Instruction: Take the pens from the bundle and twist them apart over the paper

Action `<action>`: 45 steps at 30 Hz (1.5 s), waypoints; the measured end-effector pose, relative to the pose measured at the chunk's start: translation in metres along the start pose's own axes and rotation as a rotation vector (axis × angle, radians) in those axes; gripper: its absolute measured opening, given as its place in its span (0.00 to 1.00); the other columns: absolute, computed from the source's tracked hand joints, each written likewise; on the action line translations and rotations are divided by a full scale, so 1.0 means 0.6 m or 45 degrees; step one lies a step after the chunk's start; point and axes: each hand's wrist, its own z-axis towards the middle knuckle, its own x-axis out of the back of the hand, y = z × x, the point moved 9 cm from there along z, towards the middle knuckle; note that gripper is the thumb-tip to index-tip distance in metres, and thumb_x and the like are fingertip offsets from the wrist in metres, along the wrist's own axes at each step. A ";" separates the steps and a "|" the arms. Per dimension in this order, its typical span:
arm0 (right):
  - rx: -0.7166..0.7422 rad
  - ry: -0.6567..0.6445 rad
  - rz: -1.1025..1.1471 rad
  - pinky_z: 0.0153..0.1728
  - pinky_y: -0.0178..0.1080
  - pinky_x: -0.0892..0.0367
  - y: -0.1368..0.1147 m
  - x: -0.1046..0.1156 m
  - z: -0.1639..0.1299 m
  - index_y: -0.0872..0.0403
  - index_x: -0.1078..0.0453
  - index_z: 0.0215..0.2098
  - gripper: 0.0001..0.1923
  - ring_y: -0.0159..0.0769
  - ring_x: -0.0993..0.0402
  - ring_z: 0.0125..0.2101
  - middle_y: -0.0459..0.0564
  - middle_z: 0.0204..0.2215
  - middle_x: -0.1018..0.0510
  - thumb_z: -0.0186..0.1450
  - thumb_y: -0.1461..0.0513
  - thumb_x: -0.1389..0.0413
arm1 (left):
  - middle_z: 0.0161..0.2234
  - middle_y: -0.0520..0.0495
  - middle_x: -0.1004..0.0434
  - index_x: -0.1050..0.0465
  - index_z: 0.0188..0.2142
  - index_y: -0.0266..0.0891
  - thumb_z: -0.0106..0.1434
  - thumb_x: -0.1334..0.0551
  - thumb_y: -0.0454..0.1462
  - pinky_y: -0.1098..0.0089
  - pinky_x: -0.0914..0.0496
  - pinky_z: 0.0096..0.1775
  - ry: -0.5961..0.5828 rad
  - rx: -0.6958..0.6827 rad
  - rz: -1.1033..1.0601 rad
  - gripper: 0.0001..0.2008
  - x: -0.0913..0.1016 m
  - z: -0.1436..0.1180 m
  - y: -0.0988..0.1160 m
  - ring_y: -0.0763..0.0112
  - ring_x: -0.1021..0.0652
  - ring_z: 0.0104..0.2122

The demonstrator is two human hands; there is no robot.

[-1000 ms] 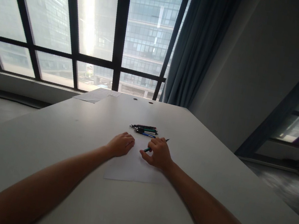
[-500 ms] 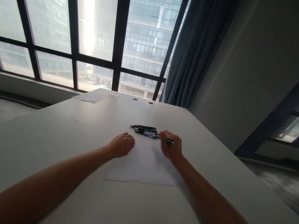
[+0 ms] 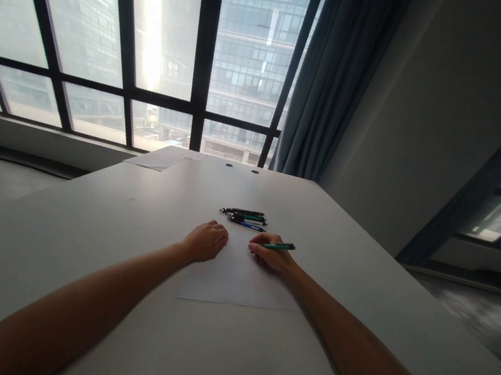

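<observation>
While the left hand (image 3: 205, 241) is lying over the left edge of a plain white paper sheet (image 3: 233, 285), its fingers are curving loosely, half open and gripping nothing visible, presumably steadying the sheet against the smooth white tabletop (image 3: 211, 355). Over the sheet's right side, the right hand (image 3: 270, 252) is pinching a slim green-and-black pen (image 3: 279, 246) between thumb and bent fingers; its rear is leaning back across the hand, likely for control of the tip, which the fingers are hiding. Beyond, black, green and blue pens (image 3: 244, 217) are lying clustered, probably leaving the paper uncovered.
</observation>
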 end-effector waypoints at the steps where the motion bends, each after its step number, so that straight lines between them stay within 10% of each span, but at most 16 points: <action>1: -0.016 0.040 -0.008 0.15 0.28 0.39 0.006 0.004 0.001 0.56 0.33 0.28 0.07 0.28 0.32 0.17 0.45 0.20 0.26 0.54 0.62 0.40 | 0.36 0.45 0.22 0.25 0.36 0.41 0.66 0.47 0.38 0.64 0.30 0.44 -0.003 0.003 0.003 0.12 -0.001 0.000 0.000 0.65 0.26 0.40; 14: -0.104 0.161 -0.246 0.14 0.28 0.46 0.003 0.012 0.003 0.55 0.37 0.20 0.09 0.25 0.39 0.12 0.42 0.14 0.29 0.55 0.64 0.41 | 0.37 0.44 0.22 0.25 0.36 0.40 0.66 0.47 0.38 0.64 0.30 0.43 -0.037 0.002 0.028 0.12 -0.001 0.003 0.003 0.63 0.26 0.39; 20: 0.076 0.313 -0.216 0.18 0.31 0.41 -0.009 0.028 -0.002 0.55 0.30 0.35 0.15 0.29 0.36 0.15 0.43 0.16 0.28 0.62 0.52 0.46 | 0.37 0.45 0.22 0.25 0.36 0.40 0.66 0.47 0.38 0.64 0.30 0.43 -0.041 0.011 0.025 0.12 -0.001 0.002 0.003 0.64 0.26 0.39; 26: 0.363 0.463 -0.405 0.21 0.32 0.38 -0.052 0.022 -0.024 0.55 0.37 0.57 0.26 0.26 0.39 0.16 0.50 0.38 0.21 0.61 0.59 0.47 | 0.41 0.44 0.23 0.27 0.43 0.41 0.68 0.48 0.42 0.63 0.30 0.44 0.009 -0.042 0.008 0.14 0.011 0.000 0.012 0.63 0.26 0.41; 35: 0.475 0.525 -0.382 0.24 0.32 0.33 -0.054 0.024 -0.030 0.53 0.36 0.58 0.23 0.29 0.32 0.20 0.49 0.35 0.21 0.66 0.56 0.53 | 0.45 0.41 0.24 0.41 0.60 0.39 0.69 0.52 0.50 0.61 0.32 0.45 0.000 -0.317 0.037 0.25 0.024 -0.003 0.049 0.62 0.26 0.42; 45: 0.540 0.411 -0.378 0.25 0.33 0.31 -0.067 0.009 -0.033 0.52 0.34 0.54 0.20 0.28 0.29 0.21 0.49 0.43 0.22 0.67 0.55 0.52 | 0.44 0.42 0.22 0.32 0.54 0.38 0.70 0.50 0.43 0.63 0.32 0.44 -0.008 -0.529 0.116 0.19 0.018 -0.012 0.077 0.64 0.26 0.43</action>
